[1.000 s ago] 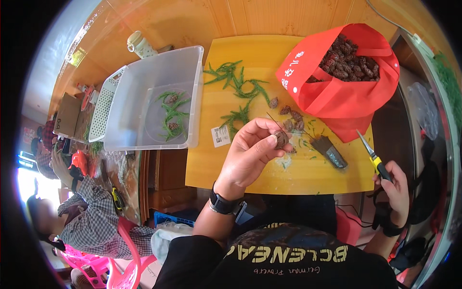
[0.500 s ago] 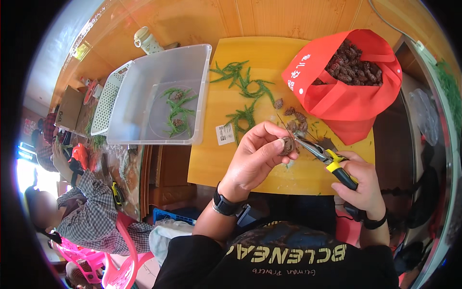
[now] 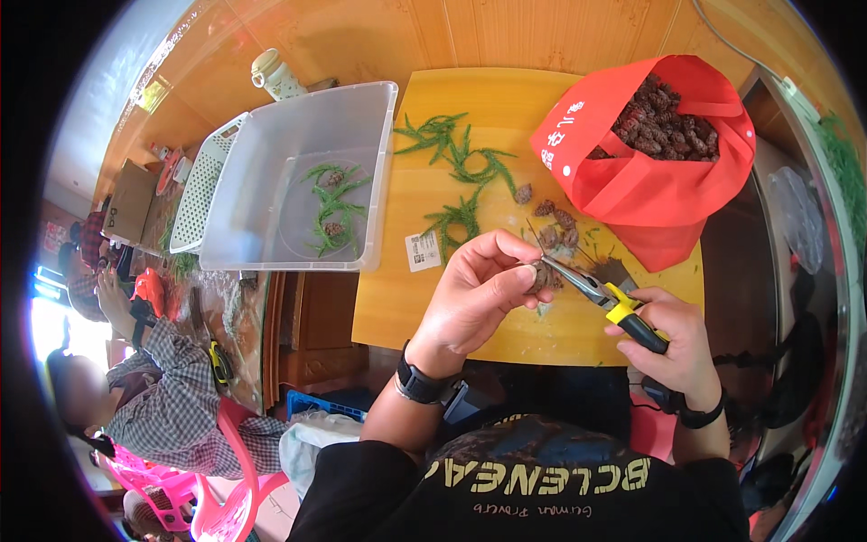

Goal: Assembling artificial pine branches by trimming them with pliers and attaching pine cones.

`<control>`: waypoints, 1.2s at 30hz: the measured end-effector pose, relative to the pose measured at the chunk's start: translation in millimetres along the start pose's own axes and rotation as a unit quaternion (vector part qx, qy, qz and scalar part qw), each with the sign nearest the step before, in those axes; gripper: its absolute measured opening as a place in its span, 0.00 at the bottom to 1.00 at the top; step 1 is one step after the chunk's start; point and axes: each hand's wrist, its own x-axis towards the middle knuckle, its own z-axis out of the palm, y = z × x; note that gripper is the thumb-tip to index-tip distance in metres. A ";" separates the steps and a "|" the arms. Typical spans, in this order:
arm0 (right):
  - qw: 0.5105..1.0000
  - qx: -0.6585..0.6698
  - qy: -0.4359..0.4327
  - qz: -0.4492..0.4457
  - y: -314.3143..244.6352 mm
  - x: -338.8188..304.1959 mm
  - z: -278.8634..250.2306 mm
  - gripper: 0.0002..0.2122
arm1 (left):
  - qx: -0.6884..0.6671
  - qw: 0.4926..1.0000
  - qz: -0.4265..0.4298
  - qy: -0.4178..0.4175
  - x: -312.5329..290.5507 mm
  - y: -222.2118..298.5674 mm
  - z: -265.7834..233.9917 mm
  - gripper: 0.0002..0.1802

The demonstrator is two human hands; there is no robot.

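Note:
Over the front of the yellow table (image 3: 397, 312), my left hand (image 3: 485, 289) pinches a small pine cone (image 3: 545, 275) between thumb and fingers. A thin wire (image 3: 535, 233) sticks up from the cone. My right hand (image 3: 679, 348) is closed around yellow-and-black pliers (image 3: 623, 312). Their metal jaws meet the wire at the cone, close to my left fingertips; whether they grip it is too small to tell. Several loose pine cones (image 3: 562, 219) lie just beyond my hands. Green artificial sprigs (image 3: 456, 217) are spread to the left of them.
A red bag (image 3: 623, 194) full of pine cones stands at the right back. To the left is a clear plastic bin (image 3: 271, 257) holding sprigs with cones. A white label (image 3: 422, 252) lies on the table. Another person in a checked shirt (image 3: 172, 397) sits at the far left.
The pliers' jaws have shifted slightly left, nearer my left fingertips, and my right hand has moved a little with them. My left hand still holds the pine cone.

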 end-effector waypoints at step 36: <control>0.997 0.032 0.049 0.047 12.2 -11.4 14.4 0.04 | 0.093 0.995 -0.012 0.038 3.1 10.7 16.2 0.09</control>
